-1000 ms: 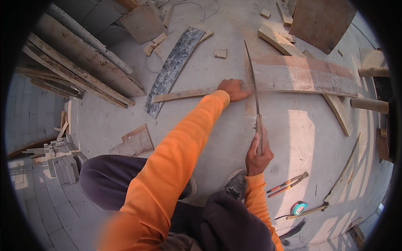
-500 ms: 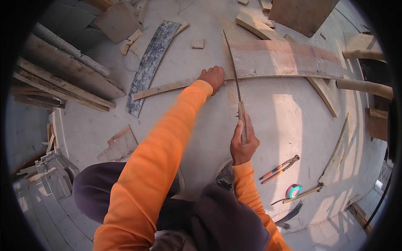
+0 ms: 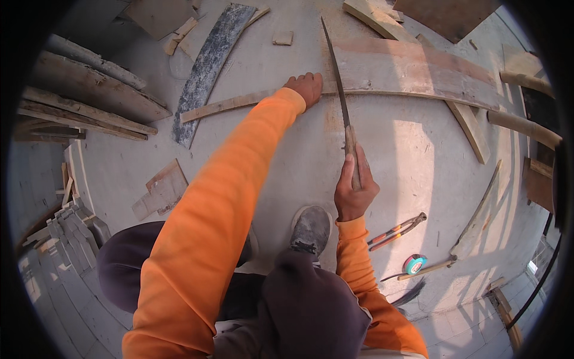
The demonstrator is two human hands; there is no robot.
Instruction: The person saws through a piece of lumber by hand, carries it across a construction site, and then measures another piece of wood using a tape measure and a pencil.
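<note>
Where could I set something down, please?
Bare grey floor lies between the orange left sleeve and wooden saw handle, and between the reddish wooden board and orange-handled pincers. It is crowded around the pincers, round teal tape measure and wooden-handled hammer.

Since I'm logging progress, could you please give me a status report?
Right grip holding saw. Left grip at wood strip. Saw at left end of wide board. Pliers, tape measure on floor, away from saw.

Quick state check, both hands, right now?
Left hand: over the strip; whether it grips it cannot be told.
Right hand: closed, holding the saw by its handle.
</note>
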